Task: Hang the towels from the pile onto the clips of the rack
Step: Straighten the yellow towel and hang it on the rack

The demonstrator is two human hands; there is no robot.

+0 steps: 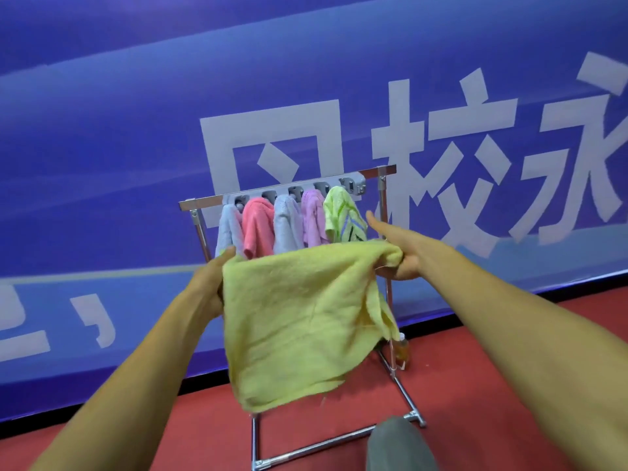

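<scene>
A yellow towel [299, 317] hangs spread between my hands in front of the metal rack [387, 205]. My left hand [210, 283] grips its left top corner. My right hand [397, 246] grips the bunched right top corner, with the index finger stretched toward the rack. On the rack's grey clip bar [295, 191] hang several small towels: pale blue [229, 232], pink [259, 226], light blue [287, 226], lilac [314, 215] and lime green with stripes [343, 215]. The held towel hides their lower parts. No pile of towels is in view.
Behind the rack runs a blue banner wall [136, 164] with large white characters. The floor [475, 385] is red. A small bottle of orange liquid [402, 350] stands by the rack's right leg. A grey trouser knee [397, 443] shows at the bottom.
</scene>
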